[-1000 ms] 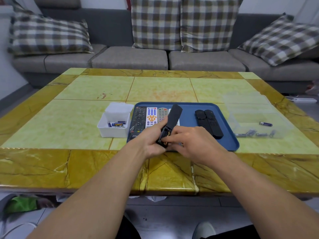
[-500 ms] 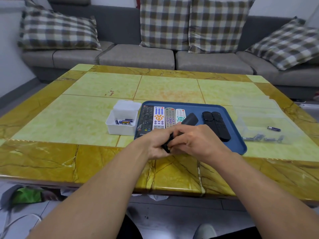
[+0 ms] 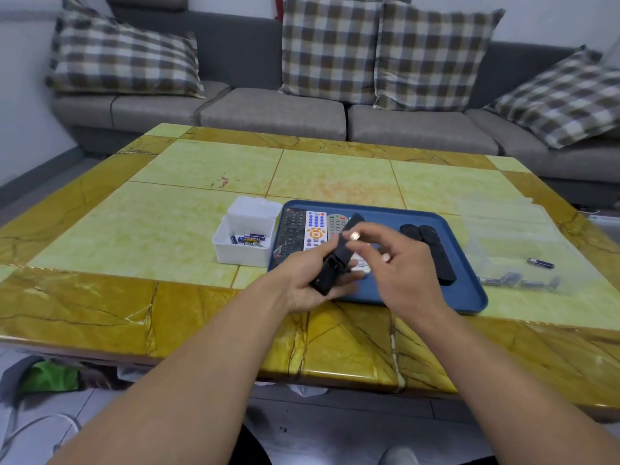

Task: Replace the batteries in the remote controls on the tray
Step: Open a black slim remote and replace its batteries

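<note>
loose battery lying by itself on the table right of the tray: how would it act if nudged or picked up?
The loose battery is a small cylinder lying on its side on the glossy table, so a sideways nudge would probably roll it. It looks rigid. Its smooth casing and slim shape suggest a pinch could slip; the nearby clear bin might stop a roll.

So the tray (image 3: 469,297) sits on the table (image 3: 167,256) right in front of me, remotes (image 3: 303,233) lined up in it. Box of batteries (image 3: 241,253) just left of it, loose batteries (image 3: 516,281) off to the right, sofa (image 3: 268,115) behind the table.
</note>
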Available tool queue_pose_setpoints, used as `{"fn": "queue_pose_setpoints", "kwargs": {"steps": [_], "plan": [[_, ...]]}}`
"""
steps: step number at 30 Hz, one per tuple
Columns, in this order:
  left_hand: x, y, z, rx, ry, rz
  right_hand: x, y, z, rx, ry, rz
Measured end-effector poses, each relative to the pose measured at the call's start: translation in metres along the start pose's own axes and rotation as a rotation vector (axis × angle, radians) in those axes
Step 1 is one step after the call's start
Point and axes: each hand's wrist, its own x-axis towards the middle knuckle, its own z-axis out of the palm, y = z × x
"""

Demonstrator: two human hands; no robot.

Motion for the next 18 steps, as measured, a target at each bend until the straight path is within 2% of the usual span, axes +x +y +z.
{"fn": "queue_pose_setpoints", "kwargs": {"steps": [2, 4, 6, 9, 13, 18], "plan": [[0.005, 0.002, -0.002, -0.080, 0.043, 0.082, 0.006, -0.011, 0.004, 0.359, 0.088, 0.332], [0.005, 0.007, -0.004, -0.146, 0.069, 0.165, 0.013, -0.012, 0.006, 0.668, 0.143, 0.571], [0.003, 0.014, -0.008, -0.216, 0.102, 0.258, 0.021, -0.009, 0.006, 0.807, 0.150, 0.730], [-0.005, 0.023, -0.019, -0.293, 0.152, 0.359, 0.028, -0.001, 0.012, 0.653, 0.006, 0.833], [-0.015, 0.036, -0.044, -0.428, 0.256, 0.471, 0.042, -0.003, 0.037, 0.663, -0.124, 0.917], [-0.024, 0.042, -0.083, -0.417, 0.444, 0.624, 0.071, -0.025, 0.068, 0.426, -0.326, 0.795]]}}
